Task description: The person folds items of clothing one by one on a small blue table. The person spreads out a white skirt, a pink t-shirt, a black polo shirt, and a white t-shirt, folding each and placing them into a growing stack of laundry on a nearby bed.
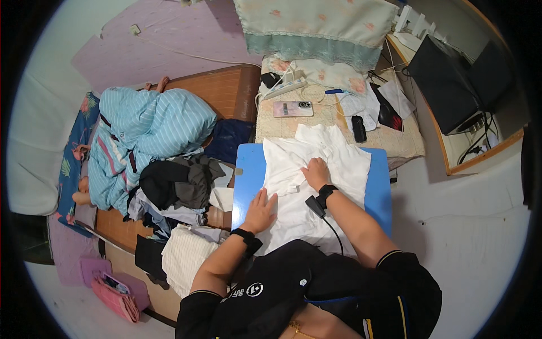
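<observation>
A white short-sleeved shirt (339,164) lies spread on a small blue table (379,169) in front of me, its collar at the far end. My left hand (261,212) rests flat on the shirt's left edge, fingers stretched out. On the middle of the shirt, my right hand (315,174) has its fingers bent into the cloth, which creases around them; the fingertips are partly hidden. Each wrist wears a black band. A small black device (315,207) with a cable sits by my right wrist, over the shirt.
Behind the table, a cloth-covered surface (406,144) bears a phone (293,109), a power strip (287,87) and a black case (358,129). At left, another person lies under a blue striped blanket (164,121), beside heaped clothes (192,183). A desk with a black monitor (446,85) stands right.
</observation>
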A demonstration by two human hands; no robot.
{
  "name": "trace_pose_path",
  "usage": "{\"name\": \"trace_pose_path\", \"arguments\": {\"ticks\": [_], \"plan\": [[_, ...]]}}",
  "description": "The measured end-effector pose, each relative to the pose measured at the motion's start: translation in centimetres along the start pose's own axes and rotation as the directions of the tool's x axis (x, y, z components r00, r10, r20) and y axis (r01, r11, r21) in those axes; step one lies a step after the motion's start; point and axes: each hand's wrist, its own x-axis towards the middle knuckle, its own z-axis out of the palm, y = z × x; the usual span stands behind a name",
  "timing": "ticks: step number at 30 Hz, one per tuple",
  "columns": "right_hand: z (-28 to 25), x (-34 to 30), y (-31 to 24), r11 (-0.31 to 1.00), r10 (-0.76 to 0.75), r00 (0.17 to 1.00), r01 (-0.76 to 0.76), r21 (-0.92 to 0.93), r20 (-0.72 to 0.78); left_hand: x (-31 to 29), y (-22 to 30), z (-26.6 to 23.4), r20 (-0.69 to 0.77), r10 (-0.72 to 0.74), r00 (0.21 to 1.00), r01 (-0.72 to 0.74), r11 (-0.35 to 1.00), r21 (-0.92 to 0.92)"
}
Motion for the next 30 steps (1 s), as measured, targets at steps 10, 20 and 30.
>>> {"name": "trace_pose_path", "arguments": {"ticks": [10, 20, 30], "plan": [[-4.7, -2.9, 3.4, 0.997, -0.063, 0.968, 0.07, 0.02, -0.244, 9.1, -0.2, -2.8, -0.178, 0.0, 0.984, -0.018, 0.995, -0.099], [-5.1, -4.4, 14.5, 0.984, 0.056, 0.988, -0.079, -0.158, -0.146, 15.4, 0.6, 4.1, 0.036, -0.041, 0.999, 0.039, 0.997, 0.061], [-8.3, -3.8, 17.1, 0.996, 0.073, 0.996, -0.076, -0.054, -0.056, 16.8, 3.7, 3.4, 0.131, -0.169, 0.977, 0.143, 0.972, 0.186]]}}
